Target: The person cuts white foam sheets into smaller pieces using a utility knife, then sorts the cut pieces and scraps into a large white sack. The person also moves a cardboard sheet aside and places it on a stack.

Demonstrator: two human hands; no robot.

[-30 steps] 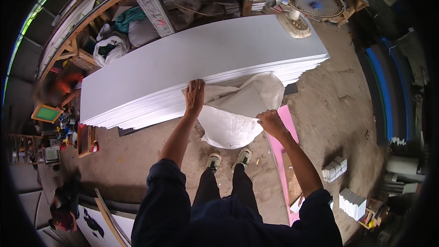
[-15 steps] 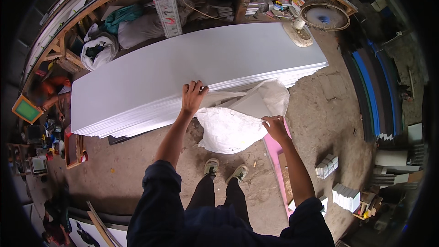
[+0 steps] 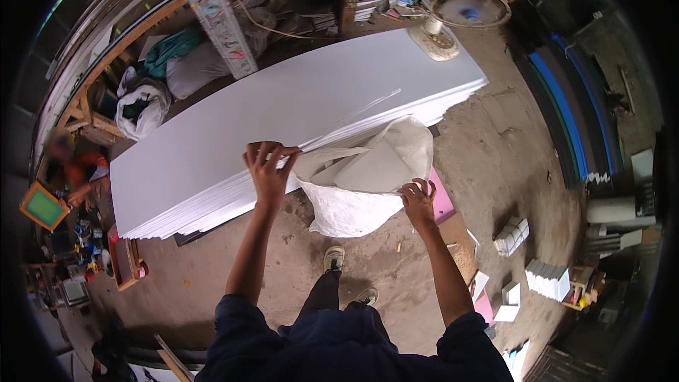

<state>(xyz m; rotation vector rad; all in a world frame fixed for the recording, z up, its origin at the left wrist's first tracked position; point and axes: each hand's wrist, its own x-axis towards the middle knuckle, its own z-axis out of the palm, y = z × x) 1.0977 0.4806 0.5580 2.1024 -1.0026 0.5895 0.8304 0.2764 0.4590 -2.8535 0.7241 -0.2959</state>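
Note:
A white woven sack (image 3: 353, 211) hangs between my hands in front of a long stack of white sheets (image 3: 283, 99). Its mouth gapes upward, showing flat grey-white pieces (image 3: 375, 168) inside. My left hand (image 3: 267, 170) pinches the sack's left rim with bent fingers, close to the stack's near edge. On the opposite side, my right hand (image 3: 419, 206) is closed on the near right part of the rim. A thin, shiny strip (image 3: 361, 109) lies across the top sheet, just beyond the sack.
A fan (image 3: 467, 10) stands at the stack's far right end. Pink board (image 3: 442, 198) and a tied white bundle (image 3: 511, 235) lie on the floor to the right. Long dark and blue sheets (image 3: 559, 110) are further right. Another person (image 3: 85, 173) works at far left.
The sack's mouth has spread wider, and its contents show more. My left hand has moved left and slightly down with the rim. My feet have shifted, and the view has turned somewhat.

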